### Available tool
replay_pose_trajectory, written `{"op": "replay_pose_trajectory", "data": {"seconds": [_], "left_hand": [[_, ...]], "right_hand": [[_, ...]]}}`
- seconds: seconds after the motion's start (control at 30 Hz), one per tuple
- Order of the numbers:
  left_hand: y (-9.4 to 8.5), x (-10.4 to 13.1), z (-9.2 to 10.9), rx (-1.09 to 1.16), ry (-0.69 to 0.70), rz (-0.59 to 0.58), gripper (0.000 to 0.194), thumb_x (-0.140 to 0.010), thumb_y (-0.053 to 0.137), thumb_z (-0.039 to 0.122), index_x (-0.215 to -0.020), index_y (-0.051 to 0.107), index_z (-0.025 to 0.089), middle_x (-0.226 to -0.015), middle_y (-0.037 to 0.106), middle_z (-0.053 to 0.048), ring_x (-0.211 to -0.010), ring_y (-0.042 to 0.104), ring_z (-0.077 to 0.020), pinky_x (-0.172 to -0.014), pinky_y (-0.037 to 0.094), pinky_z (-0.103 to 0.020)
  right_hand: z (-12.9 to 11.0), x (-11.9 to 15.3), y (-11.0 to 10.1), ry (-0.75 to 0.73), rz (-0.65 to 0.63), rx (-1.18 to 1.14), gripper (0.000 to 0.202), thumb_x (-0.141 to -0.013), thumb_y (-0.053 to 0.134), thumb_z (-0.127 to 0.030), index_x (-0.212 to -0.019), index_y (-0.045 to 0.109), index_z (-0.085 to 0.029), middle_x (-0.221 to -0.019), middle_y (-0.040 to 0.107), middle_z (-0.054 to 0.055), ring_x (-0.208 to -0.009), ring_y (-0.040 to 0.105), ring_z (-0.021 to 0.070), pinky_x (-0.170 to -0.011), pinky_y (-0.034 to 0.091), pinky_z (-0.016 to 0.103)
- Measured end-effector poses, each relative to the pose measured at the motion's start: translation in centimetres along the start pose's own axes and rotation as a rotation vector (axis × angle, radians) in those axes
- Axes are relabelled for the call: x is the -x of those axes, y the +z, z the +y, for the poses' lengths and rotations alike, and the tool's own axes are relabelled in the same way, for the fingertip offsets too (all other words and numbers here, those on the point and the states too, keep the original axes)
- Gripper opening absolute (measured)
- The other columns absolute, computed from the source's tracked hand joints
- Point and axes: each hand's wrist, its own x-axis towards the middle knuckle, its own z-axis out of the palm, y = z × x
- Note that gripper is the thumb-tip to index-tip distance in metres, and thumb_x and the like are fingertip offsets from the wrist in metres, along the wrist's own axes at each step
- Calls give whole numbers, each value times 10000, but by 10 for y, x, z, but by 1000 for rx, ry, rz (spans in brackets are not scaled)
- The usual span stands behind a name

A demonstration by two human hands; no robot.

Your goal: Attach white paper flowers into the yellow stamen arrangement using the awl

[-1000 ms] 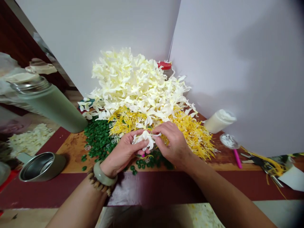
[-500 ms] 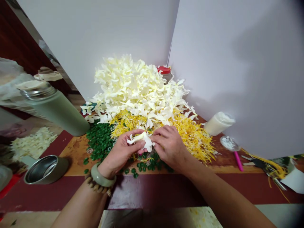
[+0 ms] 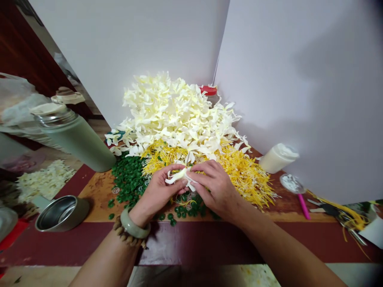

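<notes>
Between my two hands is a white artificial flower (image 3: 180, 175) with curled petals. My left hand (image 3: 163, 185), with a jade bangle (image 3: 134, 225) and a beaded bracelet at the wrist, pinches it between thumb and fingers. My right hand (image 3: 211, 185) has its thumb and fingertips closed on the flower's right-hand petals. A thin dark stem or wire (image 3: 188, 158) rises above the flower. Just beyond lie yellow stamen strands (image 3: 245, 175) and a big heap of white flower petals (image 3: 176, 111). Small green plastic pieces (image 3: 128, 177) are spread left of and under my hands.
A green thermos (image 3: 77, 137) and a metal-lined cup (image 3: 62, 213) stand on the left. To the right are a white-filled bottle (image 3: 278, 158), a small dish of white stuff (image 3: 291, 183), a pink stick (image 3: 304, 206) and scissors (image 3: 332, 211). A red-lidded jar (image 3: 208, 91) stands behind the heap.
My right hand has moved left, its fingers now over the flower's right-hand petals. The left hand keeps its pinch. The whole view has shifted slightly.
</notes>
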Motion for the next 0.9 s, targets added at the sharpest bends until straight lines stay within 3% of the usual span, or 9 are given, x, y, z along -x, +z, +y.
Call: {"op": "replay_pose_trajectory", "data": {"seconds": [0.2, 0.4, 0.63, 0.77, 0.9], "left_hand": [[-2, -1, -3, -96, 86, -49, 419, -637, 689, 236, -1014, 510, 192, -683, 625, 17, -561, 571, -107, -540, 470, -217], [1, 0, -4, -144, 112, -24, 332, -665, 650, 221, -969, 522, 181, -654, 587, 28, -513, 526, -85, -498, 425, -192], [3, 1, -5, -259, 96, -66, 400, -578, 641, 104, -963, 545, 151, -686, 589, 21, -495, 499, -79, -465, 375, -181], [3, 1, -11, -259, 50, -116, 459, -615, 625, 137, -1060, 515, 148, -656, 567, 35, -474, 486, -66, -451, 354, -171], [5, 4, -10, -119, -39, -207, 555, -629, 631, 131, -1156, 459, 148, -605, 553, 44, -500, 511, -73, -502, 394, -181]], "right_hand": [[-7, 0, 1, -8, 22, -25, 187, -842, 433, -167, -877, 617, -166, -899, 614, 51, -820, 484, 175, -739, 383, 344], [-12, 1, 5, 29, -12, 49, 172, -827, 438, -185, -879, 597, -150, -909, 600, 60, -823, 476, 190, -751, 370, 363], [-12, 2, 10, 75, 25, 129, 231, -805, 501, -328, -860, 600, -127, -866, 582, 88, -825, 486, 209, -755, 393, 366], [-15, 2, 12, 65, -8, 207, 196, -795, 474, -240, -906, 589, -128, -910, 574, 95, -854, 481, 223, -773, 387, 378], [-15, 2, 15, 70, -13, 167, 162, -753, 446, -125, -841, 581, -141, -919, 565, 90, -856, 472, 216, -778, 383, 367]]}}
